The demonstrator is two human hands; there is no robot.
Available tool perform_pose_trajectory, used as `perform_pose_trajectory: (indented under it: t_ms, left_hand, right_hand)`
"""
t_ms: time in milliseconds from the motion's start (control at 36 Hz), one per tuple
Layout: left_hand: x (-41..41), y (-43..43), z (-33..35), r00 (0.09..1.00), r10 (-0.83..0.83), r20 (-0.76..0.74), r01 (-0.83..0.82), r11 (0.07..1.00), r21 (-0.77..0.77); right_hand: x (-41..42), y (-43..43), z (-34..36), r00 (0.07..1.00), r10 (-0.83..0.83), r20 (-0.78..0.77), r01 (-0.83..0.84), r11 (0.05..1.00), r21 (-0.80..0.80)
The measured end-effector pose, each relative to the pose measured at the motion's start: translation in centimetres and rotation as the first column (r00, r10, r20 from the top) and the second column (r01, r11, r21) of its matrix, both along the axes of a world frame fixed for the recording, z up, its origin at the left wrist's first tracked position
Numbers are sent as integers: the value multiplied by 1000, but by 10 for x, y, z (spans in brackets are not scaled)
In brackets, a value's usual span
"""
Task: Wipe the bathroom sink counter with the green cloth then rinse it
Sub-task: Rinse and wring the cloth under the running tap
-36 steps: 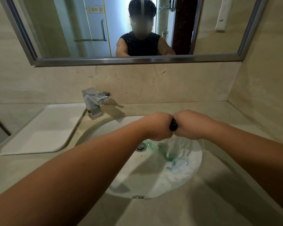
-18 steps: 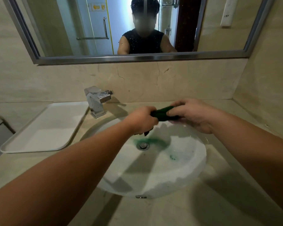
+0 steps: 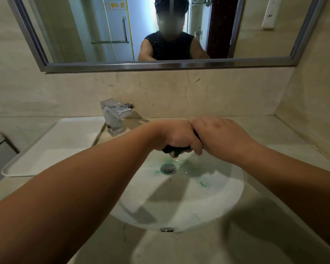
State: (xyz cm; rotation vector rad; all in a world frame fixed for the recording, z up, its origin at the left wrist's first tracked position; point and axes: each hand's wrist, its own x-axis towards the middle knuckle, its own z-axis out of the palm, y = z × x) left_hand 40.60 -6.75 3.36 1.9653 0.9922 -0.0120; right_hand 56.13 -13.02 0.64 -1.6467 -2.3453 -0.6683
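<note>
The left hand and right hand are pressed knuckle to knuckle just above the round chrome drain. Each grip is closed tight on the green cloth - a dark, wet, twisted rope. Green stains smear the glossy white oval basin around the drain, and a blocky chrome faucet stands behind it, to the left, on the beige marble desk.

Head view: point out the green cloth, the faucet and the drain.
green cloth (image 3: 176, 149), head view, on the dark twisted strip left uncovered
faucet (image 3: 113, 119), head view, on the chrome body
drain (image 3: 168, 169), head view, on the metal plug's centre
</note>
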Motion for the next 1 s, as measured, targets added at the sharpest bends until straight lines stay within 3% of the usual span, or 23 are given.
perform_pose_trajectory:
  t_ms: [111,278,444,583,694,861,917,1000]
  left_hand:
    - [14,-5,-8,993,49,-110,-14,953,303]
    - [24,-5,-24,963,40,-266,122,816,566]
    - [22,-1,-38,934,26,-356,248,670,700]
    - [14,1,-41,952,-3,-306,243,615,750]
    - [6,3,-45,973,5,-232,195,527,827]
    - [-16,13,-56,989,-81,-123,141,268,953]
    - [-21,12,-50,996,-49,-74,86,307,948]
    - [-31,18,-41,995,78,65,-96,506,857]
  right_hand:
    - [-4,1,6,964,-253,78,262,956,-131]
    - [-8,6,-2,935,-350,61,352,887,-298]
    - [-7,12,-8,922,-387,-22,336,826,-452]
    - [-8,16,-9,867,-433,-247,190,745,-640]
    - [-7,16,-4,715,-524,-463,7,668,-744]
    - [-10,21,5,468,-647,-602,-162,607,-778]
    - [-13,23,9,356,-669,-652,-234,612,-756]
    - [-19,24,17,144,-621,-771,-335,702,-628]
